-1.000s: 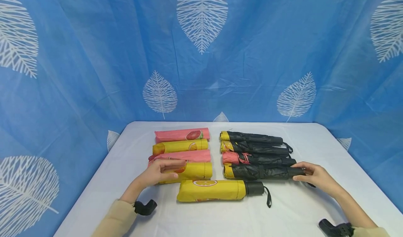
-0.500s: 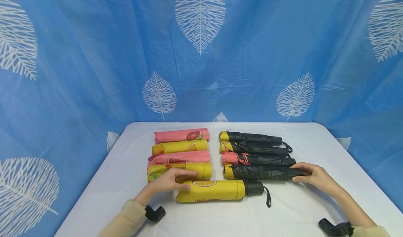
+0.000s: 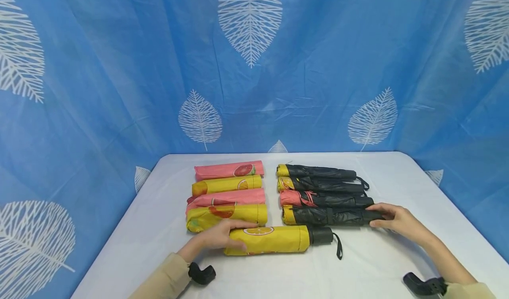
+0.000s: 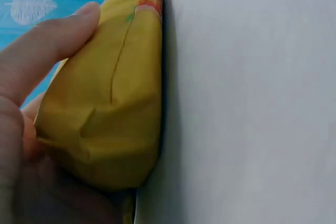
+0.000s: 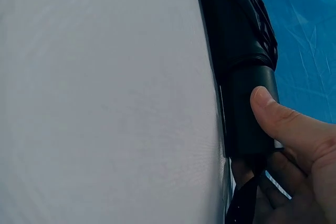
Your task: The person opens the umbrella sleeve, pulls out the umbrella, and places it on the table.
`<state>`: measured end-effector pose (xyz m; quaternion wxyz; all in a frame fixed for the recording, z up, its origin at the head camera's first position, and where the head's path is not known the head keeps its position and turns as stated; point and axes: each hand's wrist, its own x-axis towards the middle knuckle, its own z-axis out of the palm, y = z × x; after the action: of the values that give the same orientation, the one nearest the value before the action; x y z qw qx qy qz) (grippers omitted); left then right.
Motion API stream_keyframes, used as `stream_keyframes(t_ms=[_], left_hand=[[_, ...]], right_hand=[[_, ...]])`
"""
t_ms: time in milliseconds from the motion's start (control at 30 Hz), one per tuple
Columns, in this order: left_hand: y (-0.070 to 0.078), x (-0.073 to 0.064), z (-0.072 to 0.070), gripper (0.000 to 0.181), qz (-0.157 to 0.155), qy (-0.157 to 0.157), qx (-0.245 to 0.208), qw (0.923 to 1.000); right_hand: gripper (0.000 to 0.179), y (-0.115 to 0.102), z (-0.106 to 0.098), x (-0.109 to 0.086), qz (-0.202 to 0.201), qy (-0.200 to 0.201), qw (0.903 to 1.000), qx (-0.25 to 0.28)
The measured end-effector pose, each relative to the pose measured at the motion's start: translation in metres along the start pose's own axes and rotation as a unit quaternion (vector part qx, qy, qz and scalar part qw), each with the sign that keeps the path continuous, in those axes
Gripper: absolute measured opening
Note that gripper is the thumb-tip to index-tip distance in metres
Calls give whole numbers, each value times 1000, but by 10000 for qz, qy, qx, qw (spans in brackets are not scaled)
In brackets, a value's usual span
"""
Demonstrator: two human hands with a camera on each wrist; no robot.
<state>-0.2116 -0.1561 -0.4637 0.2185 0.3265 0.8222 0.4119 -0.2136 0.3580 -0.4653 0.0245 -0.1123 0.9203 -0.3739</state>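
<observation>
A folded umbrella in a yellow sleeve (image 3: 274,241) with orange-slice prints lies nearest the front, its black handle and wrist loop pointing right. My left hand (image 3: 222,236) grips its left end; in the left wrist view the thumb (image 4: 68,30) lies along the yellow fabric (image 4: 121,77), with the other fingers mostly hidden behind. Over on the right, my right hand (image 3: 399,221) holds the handle end of a black folded umbrella (image 3: 342,217) with a yellow tip. The right wrist view has the thumb on the black handle (image 5: 244,114), fingers beyond its end near the strap.
Left of centre, pink and yellow fruit-print umbrella sleeves (image 3: 226,197) lie in a column. Several more black folded umbrellas (image 3: 322,172) with yellow or pink tips lie parallel behind the held one. A white cloth covers the table (image 3: 318,277), and a blue leaf-patterned curtain (image 3: 318,69) surrounds it.
My left hand has moved right and toward the front, from over the front yellow sleeve in the column onto the end of the nearest yellow umbrella. My right hand stays at the black handle.
</observation>
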Motion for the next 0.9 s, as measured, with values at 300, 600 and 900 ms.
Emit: stream_keyframes(t_ms=[300, 600, 900], left_hand=[[0, 4, 10, 59, 362, 236, 183, 9989], [2, 2, 15, 53, 466, 860, 275, 9948], [15, -6, 8, 49, 301, 1054, -272, 9936]], right_hand=[[48, -2, -7, -2, 28, -69, 9997, 242], [41, -13, -16, -8, 8, 53, 9985, 546], [42, -58, -6, -11, -501, 226, 9976, 416]])
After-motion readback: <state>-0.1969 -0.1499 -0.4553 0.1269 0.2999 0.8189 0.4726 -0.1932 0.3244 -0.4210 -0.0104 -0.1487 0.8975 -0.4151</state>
